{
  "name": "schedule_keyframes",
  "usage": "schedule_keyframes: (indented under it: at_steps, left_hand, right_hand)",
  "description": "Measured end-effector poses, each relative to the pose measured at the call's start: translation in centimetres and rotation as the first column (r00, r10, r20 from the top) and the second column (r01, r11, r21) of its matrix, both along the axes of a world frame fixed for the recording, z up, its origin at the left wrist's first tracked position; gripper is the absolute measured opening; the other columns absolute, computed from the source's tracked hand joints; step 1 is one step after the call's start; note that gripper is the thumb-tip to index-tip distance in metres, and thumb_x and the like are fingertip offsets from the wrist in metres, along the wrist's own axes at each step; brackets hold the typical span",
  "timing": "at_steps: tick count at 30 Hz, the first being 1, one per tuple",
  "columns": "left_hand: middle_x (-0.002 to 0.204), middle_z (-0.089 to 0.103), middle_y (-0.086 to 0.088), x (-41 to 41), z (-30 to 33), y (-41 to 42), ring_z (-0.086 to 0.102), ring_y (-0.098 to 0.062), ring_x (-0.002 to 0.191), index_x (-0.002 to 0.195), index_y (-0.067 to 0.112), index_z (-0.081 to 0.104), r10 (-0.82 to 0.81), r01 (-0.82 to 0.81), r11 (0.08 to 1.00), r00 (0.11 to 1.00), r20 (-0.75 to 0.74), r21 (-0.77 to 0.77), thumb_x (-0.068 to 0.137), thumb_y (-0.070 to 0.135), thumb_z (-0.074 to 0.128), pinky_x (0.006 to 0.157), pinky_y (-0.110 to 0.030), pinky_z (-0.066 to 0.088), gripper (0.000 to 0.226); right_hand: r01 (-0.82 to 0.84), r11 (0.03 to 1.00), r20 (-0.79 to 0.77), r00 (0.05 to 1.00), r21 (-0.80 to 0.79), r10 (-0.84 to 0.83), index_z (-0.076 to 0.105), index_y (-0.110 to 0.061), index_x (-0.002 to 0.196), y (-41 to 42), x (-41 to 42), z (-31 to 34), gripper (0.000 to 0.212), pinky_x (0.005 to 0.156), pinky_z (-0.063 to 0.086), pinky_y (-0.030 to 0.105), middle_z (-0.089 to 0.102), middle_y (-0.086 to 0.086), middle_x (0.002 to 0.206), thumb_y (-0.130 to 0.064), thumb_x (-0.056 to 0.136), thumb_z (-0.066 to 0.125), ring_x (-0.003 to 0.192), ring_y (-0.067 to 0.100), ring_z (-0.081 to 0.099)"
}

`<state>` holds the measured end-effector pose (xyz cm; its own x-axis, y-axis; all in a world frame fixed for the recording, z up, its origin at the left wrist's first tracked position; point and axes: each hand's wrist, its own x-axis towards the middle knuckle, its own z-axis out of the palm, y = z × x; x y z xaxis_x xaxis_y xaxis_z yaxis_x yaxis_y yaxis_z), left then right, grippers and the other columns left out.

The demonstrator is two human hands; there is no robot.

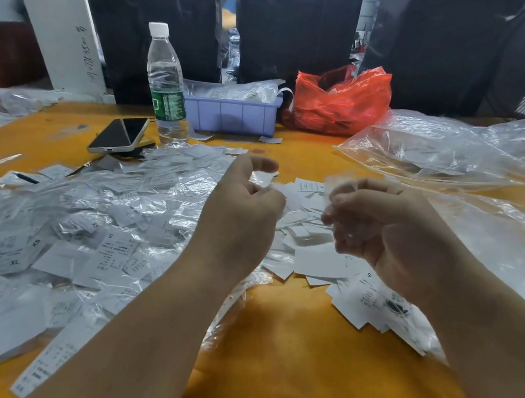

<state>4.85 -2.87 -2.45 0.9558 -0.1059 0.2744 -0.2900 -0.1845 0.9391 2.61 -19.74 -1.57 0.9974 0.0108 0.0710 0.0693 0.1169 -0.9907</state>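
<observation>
A big heap of small white size labels [82, 231] in thin clear wrappers covers the left and middle of the orange table [296, 361]. More loose labels [320, 260] lie between my hands. My left hand [242, 209] is raised over the heap, its fingers curled round a small white label [263, 178]. My right hand [387, 233] hovers beside it, blurred, with its fingers curled; something thin and clear seems to sit at the fingertips, but I cannot tell for sure.
A water bottle [167, 85], a phone [119, 135] and a lilac bin [234, 112] stand behind the heap. A red plastic bag [340, 100] and large clear plastic bags [453, 151] lie at the back right. Black fabric hangs beyond the table.
</observation>
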Motion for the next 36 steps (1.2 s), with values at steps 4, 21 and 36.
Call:
schedule_keyframes:
  at_steps: [4,21,36]
  left_hand:
    - [0.052,0.048,0.007,-0.3,0.1,-0.1,0.044,-0.010,0.051,0.079,0.023,0.068,-0.009,0.003,0.996,0.998,0.070,0.090,0.085,0.010,0.052,0.057,-0.035,0.041,0.021]
    - [0.052,0.056,0.016,-0.1,-0.2,-0.2,0.051,0.001,0.052,0.073,0.021,0.069,-0.065,0.065,0.998,0.997,-0.052,-0.004,0.088,0.023,0.066,0.059,-0.025,0.043,0.015]
    - [0.079,0.071,0.013,-0.6,-0.7,-0.9,0.061,0.005,0.066,0.088,0.027,0.071,-0.172,0.170,0.985,0.983,-0.066,-0.035,0.088,0.019,0.070,0.055,-0.013,0.047,0.009]
  right_hand:
    - [-0.094,0.972,-0.024,0.996,-0.214,0.091,0.072,-0.002,0.081,0.2,-0.3,-0.2,0.009,0.045,0.039,0.023,0.048,0.006,0.052,-0.001,0.085,0.063,0.046,0.012,0.044]
    - [-0.064,0.998,-0.043,0.997,-0.017,0.063,0.068,-0.003,0.086,0.2,0.2,-0.4,0.007,0.046,0.040,0.022,0.049,0.002,0.055,-0.002,0.079,0.067,0.049,0.012,0.041]
    - [0.153,0.972,-0.006,0.988,0.179,-0.155,0.066,-0.013,0.076,0.5,0.4,-1.3,0.011,0.047,0.045,0.023,0.058,0.001,0.066,-0.015,0.087,0.064,0.054,0.011,0.052]
